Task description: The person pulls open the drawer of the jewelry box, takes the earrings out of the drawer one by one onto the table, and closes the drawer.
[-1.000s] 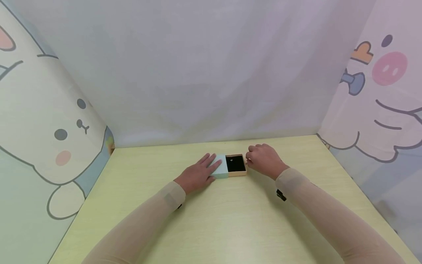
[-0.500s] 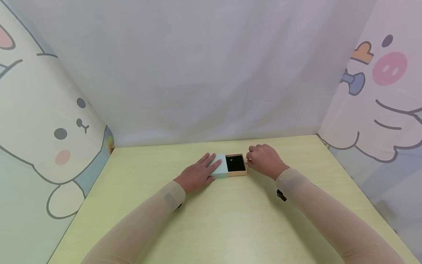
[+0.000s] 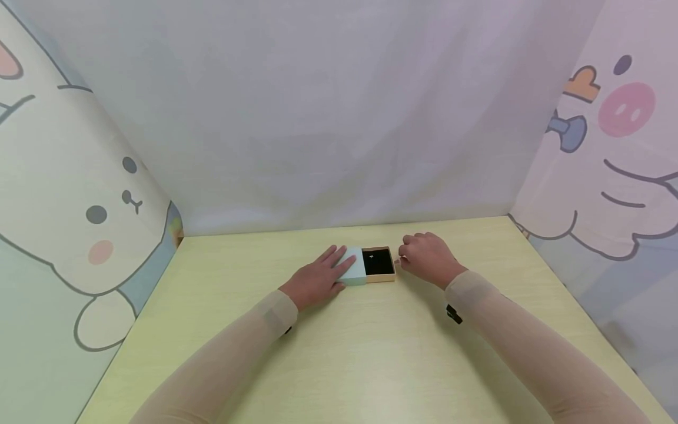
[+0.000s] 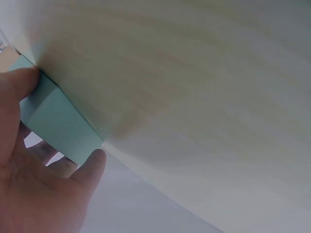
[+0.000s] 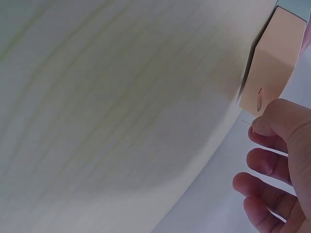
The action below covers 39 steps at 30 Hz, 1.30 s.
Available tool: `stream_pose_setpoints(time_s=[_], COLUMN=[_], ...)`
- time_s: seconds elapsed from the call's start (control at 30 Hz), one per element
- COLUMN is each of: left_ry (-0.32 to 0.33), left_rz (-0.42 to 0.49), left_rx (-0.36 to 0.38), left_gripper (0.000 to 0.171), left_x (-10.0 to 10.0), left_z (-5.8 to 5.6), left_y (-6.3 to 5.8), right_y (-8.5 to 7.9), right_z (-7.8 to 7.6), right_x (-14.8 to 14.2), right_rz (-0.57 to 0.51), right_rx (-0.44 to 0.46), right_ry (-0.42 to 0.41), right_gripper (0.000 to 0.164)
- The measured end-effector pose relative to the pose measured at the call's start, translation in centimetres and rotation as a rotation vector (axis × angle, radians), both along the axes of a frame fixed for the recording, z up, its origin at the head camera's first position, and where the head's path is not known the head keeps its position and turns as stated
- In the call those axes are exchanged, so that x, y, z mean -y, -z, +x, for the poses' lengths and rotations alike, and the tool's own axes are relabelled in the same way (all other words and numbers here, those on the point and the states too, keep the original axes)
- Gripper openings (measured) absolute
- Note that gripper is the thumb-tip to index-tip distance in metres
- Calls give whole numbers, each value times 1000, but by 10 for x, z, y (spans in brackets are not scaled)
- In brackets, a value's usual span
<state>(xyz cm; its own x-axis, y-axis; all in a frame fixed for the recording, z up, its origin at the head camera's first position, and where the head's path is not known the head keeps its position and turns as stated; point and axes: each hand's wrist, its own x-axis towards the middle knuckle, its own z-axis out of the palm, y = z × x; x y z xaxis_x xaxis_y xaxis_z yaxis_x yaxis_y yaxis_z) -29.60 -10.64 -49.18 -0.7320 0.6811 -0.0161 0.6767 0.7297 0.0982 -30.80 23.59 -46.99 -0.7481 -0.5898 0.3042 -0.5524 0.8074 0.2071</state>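
A small slide-out jewelry box with a mint-green sleeve lies at the back middle of the table. Its peach drawer is pulled partway out to the right, showing a black insert with a tiny silver piece on it. My left hand holds the sleeve, thumb against the near side and fingers spread over the top. Just off the drawer's end, my right hand pinches a thin pin-like piece between thumb and forefinger, the other fingers curled. A small pull tab shows on the drawer's end face.
The pale wood table runs back to a grey-white curtain. Cartoon-printed cloth walls stand at left and right.
My right hand has shifted slightly right, away from the drawer's end. The left hand and the box stay almost where they were.
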Motion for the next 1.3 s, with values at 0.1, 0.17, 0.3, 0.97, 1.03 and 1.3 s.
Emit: stream_pose_setpoints(time_s=[0.1,0.17,0.3,0.97,1.03,1.3], left_ry=[7,2,-22,-29,-30,-32], left_rz=[14,7,-18,-35,-37,-36], left_rx=[-6,-2,18,21,23,27], left_gripper=[73,74,73,74,74,73], left_x=[1,0,-3,-4,-4,-4], left_z=[-1,-2,3,4,5,7], left_y=[2,2,-5,-6,-7,-10], right_y=[3,4,6,9,9,10], right_z=[-2,-3,-4,-1,-1,0], right_x=[-2,-3,-5,-9,-9,-11], right_rz=[-3,-5,-8,-18,-18,-28], right_rx=[0,-2,-6,-22,-26,-26], right_ry=[0,-3,-6,-6,-9,-9], right_gripper=[16,16,17,24,25,26])
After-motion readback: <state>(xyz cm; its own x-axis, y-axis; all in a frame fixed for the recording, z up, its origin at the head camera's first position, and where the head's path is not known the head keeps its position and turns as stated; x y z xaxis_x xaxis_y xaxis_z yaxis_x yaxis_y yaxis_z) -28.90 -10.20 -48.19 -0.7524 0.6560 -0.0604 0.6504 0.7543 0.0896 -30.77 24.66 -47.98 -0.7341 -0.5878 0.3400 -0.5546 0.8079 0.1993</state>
